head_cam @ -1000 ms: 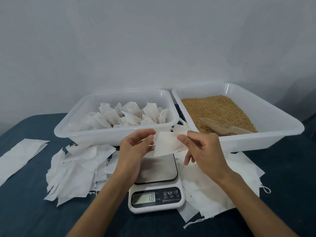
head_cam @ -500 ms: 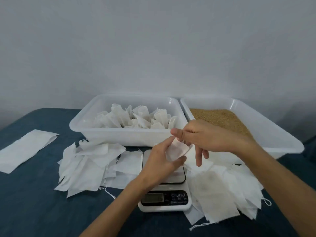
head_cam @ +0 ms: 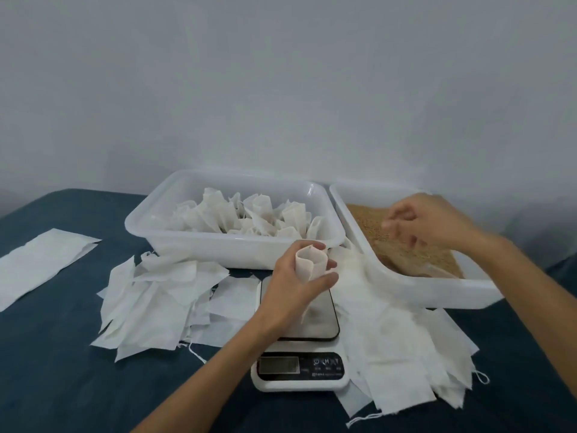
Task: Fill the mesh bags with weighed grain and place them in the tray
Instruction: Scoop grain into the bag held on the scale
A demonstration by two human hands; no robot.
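1. Step in hand: an empty mesh bag (head_cam: 309, 264) is held upright in the left hand (head_cam: 295, 287), directly above the platform of the digital kitchen scale (head_cam: 299, 335). The grip of the left hand is closed round the bag, with the mouth of the bag turned up and partly opened.
2. The right hand (head_cam: 426, 223) is positioned over the grain (head_cam: 409, 245) in the right-hand plastic tray (head_cam: 415, 295). Its fingers are loosely curled and blurred; nothing is seen to be held in its grip, so it is judged to be reaching for grain or a scoop. No scoop can be made out.
3. Next move, as judged: grain is to be taken up and poured into the open mouth of the bag. The mouth must be kept open and level by the left hand, and the reading is to be checked on the scale display (head_cam: 278, 365), which is not legible here.
4. Filled bags (head_cam: 249, 218) are stacked in the left-hand tray (head_cam: 234, 251), so the task is judged well under way.
5. Surface: a dark blue table (head_cam: 62, 370) is strewn with flat empty bags (head_cam: 156, 301) on both sides of the scale.
6. Room: a plain grey-white wall (head_cam: 281, 89) is seen behind the trays.
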